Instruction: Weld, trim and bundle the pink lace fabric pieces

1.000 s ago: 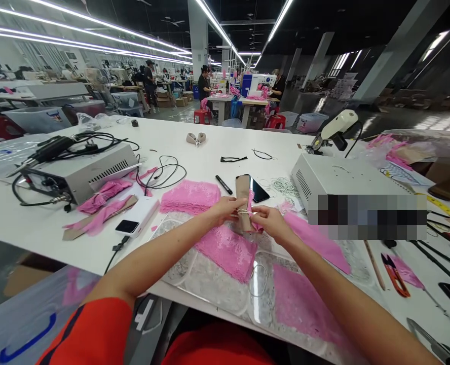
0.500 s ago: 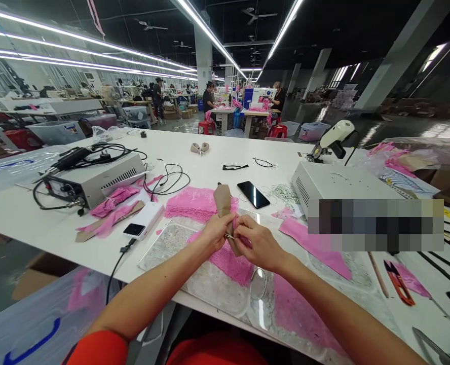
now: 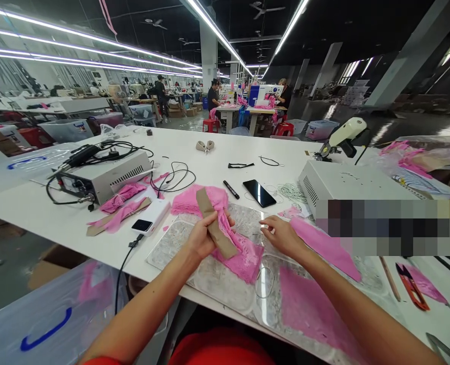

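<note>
Fabric [image 3: 123, 196], pink and crumpled, lies at far left beside a smooth white oblong device [image 3: 159, 215]. Next stands a lace stack [image 3: 183, 204], soft, with layered edges. Centrally, the left hand [image 3: 204, 235] grips a brown strip [image 3: 221, 241], thumb across its face, with gathered pink cloth [image 3: 226, 225] against its right edge; both are over a patterned lace piece [image 3: 250, 261]. The strip is flat, matt and apparently stiff. In my judgement, good handling calls for firm, even thumb pressure on the strip and a lighter touch on the cloth, which would likely stretch if pulled; its folds are best kept aligned. The right hand [image 3: 282, 235] is apart, fingers curled, fingertips narrowly spaced; whether it holds anything thin cannot be told. Further right lies a smooth pink panel [image 3: 329, 248], then orange-handled snips [image 3: 413, 288].
</note>
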A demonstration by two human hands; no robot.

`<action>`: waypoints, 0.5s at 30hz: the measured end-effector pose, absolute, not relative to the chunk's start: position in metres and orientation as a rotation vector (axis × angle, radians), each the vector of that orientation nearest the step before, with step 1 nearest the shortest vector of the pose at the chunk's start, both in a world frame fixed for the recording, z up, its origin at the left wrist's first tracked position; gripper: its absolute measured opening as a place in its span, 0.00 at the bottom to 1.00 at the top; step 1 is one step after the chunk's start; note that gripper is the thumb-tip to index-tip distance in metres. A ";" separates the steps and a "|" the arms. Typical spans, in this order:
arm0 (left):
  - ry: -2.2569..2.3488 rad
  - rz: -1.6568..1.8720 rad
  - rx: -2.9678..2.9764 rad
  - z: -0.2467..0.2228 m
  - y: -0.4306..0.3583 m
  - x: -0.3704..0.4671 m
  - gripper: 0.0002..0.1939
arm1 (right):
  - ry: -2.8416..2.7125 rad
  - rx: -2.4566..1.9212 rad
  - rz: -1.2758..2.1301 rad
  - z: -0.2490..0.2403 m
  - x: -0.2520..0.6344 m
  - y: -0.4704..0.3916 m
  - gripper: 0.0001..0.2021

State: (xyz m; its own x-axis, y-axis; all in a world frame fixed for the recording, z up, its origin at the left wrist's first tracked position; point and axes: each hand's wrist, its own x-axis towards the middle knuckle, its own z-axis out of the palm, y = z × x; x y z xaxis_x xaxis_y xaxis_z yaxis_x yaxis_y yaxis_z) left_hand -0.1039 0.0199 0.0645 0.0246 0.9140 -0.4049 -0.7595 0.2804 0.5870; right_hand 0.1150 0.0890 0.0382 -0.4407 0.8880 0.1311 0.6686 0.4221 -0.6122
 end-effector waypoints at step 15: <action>0.774 1.447 0.417 0.051 0.006 -0.069 0.19 | -2.317 -1.187 0.582 0.068 0.068 0.043 0.10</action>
